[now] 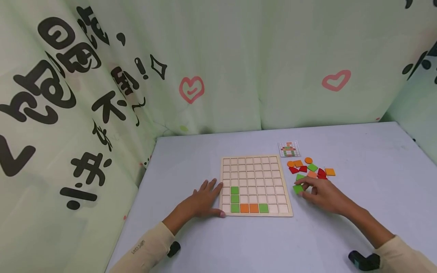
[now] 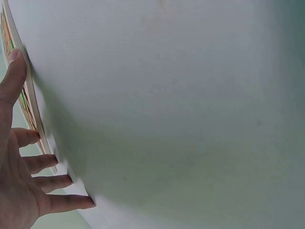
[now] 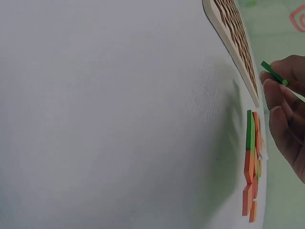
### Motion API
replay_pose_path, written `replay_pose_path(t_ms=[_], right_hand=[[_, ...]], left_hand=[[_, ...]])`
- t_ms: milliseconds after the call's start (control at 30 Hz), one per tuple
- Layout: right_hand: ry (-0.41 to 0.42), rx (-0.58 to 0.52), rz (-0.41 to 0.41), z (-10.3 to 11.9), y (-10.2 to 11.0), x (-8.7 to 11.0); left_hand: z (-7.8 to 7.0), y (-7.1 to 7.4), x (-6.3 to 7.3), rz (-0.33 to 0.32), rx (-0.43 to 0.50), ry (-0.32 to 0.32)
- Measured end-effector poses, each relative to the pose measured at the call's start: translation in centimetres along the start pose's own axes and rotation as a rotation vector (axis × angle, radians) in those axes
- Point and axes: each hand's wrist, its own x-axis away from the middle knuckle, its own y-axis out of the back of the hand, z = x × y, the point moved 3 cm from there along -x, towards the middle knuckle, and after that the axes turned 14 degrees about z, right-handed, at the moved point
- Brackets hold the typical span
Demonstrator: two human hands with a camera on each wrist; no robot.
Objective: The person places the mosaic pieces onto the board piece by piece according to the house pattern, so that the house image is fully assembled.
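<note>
A wooden grid board [image 1: 256, 182] lies on the table with green and orange square tiles set in some of its lower cells. My left hand [image 1: 205, 201] rests at the board's left edge, fingers spread; in the left wrist view the thumb [image 2: 16, 71] touches the rim. My right hand [image 1: 324, 195] pinches a green square tile [image 1: 298, 189] between thumb and fingers, just right of the board. In the right wrist view that tile [image 3: 274, 73] is held edge-on above the table. Loose green, orange and red pieces [image 1: 329, 171] lie beyond the right hand.
A small printed pattern card [image 1: 289, 149] lies behind the loose pieces, near the board's far right corner. The white table [image 1: 259, 246] runs back to a pale green curtain [image 1: 225, 57] with hearts and black lettering.
</note>
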Motion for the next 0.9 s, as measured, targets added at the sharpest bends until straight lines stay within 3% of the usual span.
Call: replay_pose_path(t_ms=[900], right_hand=[[0.016, -0.153, 0.084, 2.4, -1.2, -1.4]], left_hand=[[0.2, -0.1, -0.2, -0.008, 0.012, -0.001]])
